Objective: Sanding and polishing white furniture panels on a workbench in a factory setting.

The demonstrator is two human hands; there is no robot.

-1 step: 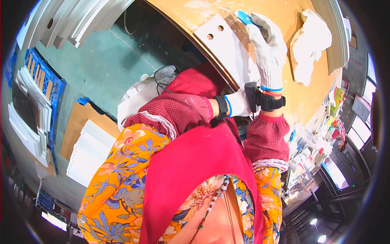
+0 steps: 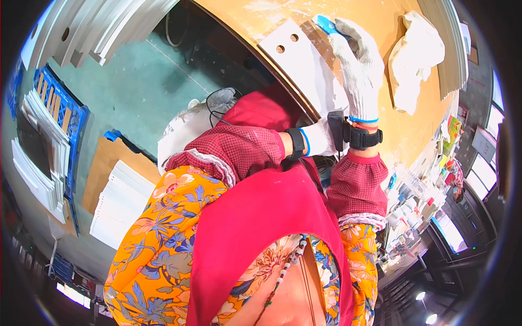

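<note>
A white panel (image 2: pixel 298 57) with two round holes lies at the edge of the tan worktable. My right hand (image 2: pixel 361 68), in a white knit glove with a blue cuff, is beside the panel with its fingers curled. A small blue piece (image 2: pixel 326 24) shows at its fingertips; its kind cannot be made out. My left hand (image 2: pixel 322 137), gloved too, is at the panel's near end. Its fingers are largely hidden behind the black device (image 2: pixel 338 129) at my right wrist. A crumpled whitish cloth (image 2: pixel 416 60) lies right of my right hand.
The worktable (image 2: pixel 405 138) bears white dust. Stacked panels (image 2: pixel 450 43) stand at its right, more boards (image 2: pixel 95 32) at upper left. On the floor, white sheets (image 2: pixel 122 204) lie on cardboard by a blue pallet (image 2: pixel 76 127). A whitish bag (image 2: pixel 182 130) with a dark cable sits near the table.
</note>
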